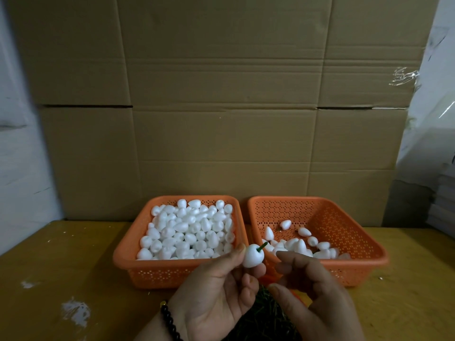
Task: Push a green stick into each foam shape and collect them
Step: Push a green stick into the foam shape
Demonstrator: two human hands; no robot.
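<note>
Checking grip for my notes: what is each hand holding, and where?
The left hand pinches the white foam shape by its sides, green stick already in. The right hand holds nothing.

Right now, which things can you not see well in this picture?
Head view:
- Green sticks pile: mostly hidden behind the left hand and right hand; cut by the bottom edge.
- Right basket: stems of its foam shapes too small to tell.
- Green stick in the held foam shape: inserted depth hidden.

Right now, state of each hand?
Left hand: pinches a white foam shape with a green stick in it.
Right hand: loosely curled, holds nothing.
</note>
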